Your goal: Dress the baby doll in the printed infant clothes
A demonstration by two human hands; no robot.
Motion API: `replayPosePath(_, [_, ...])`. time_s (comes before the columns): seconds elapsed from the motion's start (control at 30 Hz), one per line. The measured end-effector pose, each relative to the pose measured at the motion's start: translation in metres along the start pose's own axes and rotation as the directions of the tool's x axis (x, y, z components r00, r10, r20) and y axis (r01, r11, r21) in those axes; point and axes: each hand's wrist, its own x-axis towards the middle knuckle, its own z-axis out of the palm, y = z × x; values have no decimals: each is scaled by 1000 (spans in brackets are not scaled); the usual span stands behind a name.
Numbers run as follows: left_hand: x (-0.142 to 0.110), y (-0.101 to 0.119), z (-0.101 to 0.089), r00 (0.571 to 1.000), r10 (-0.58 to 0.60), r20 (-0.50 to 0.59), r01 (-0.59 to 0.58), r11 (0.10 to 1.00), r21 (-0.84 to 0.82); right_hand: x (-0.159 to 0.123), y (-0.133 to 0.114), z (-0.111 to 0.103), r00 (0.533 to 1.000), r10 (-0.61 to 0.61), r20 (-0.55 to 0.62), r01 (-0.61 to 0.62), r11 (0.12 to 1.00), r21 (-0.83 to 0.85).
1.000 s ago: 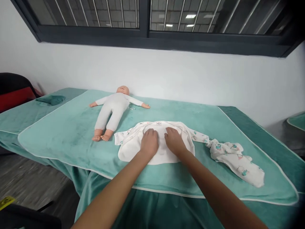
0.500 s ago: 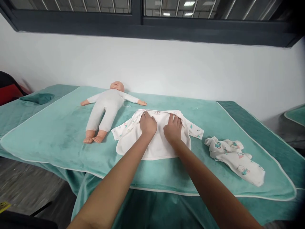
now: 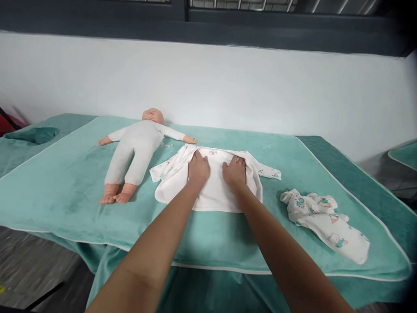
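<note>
A white baby shirt (image 3: 215, 195) with small coloured prints on its sleeves lies opened out in front of me, its inside facing up and a small label at the collar. My left hand (image 3: 198, 169) is on the shirt's left front edge near the neck, fingers curled at the fold and their tips hidden by cloth. On the opposite edge, my right hand (image 3: 235, 170) grips the cloth the same way, its fingertips tucked under the fold. To the left a baby doll (image 3: 138, 143) in a white bodysuit lies on its back, arms spread.
A crumpled printed baby garment (image 3: 325, 224) lies at the right. Everything rests on a light green mat (image 3: 65, 182) with white piping, over a darker green cover. Behind it rises a white wall (image 3: 211, 87) below a dark window frame (image 3: 260, 32).
The view has tilted down and shifted slightly. The shirt's right sleeve stretches a little straighter outward and the hem sits slightly higher. Both hands stay at the shirt's front edges.
</note>
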Motion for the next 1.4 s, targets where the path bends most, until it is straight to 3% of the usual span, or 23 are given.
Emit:
replayPosePath(0.33, [5, -1, 3, 985, 5, 170, -15, 998, 57, 9, 1, 6, 997, 23, 72, -19, 998, -59])
replayPosePath(0.6, [-13, -1, -2, 980, -2, 200, -14, 997, 76, -10, -9, -5, 973, -218, 78, 225, 970, -88])
replayPosePath(0.7, [-20, -1, -5, 979, 32, 202, -50, 995, 83, -14, -9, -5, 961, -257, 98, 265, 961, -74])
replayPosePath(1.07, [-30, -6, -1, 958, 185, 217, -221, 963, 153, 11, -9, 16, 985, -87, 146, 95, 994, -47])
replayPosePath(1.23, [-12, -8, 1, 948, 123, 293, -154, 984, 86, 14, -7, 19, 985, -93, 147, 99, 994, -35])
replayPosePath(1.4, [5, -9, 2, 967, 58, 247, -78, 994, 72, 16, -6, 20, 983, -112, 147, 119, 992, -39])
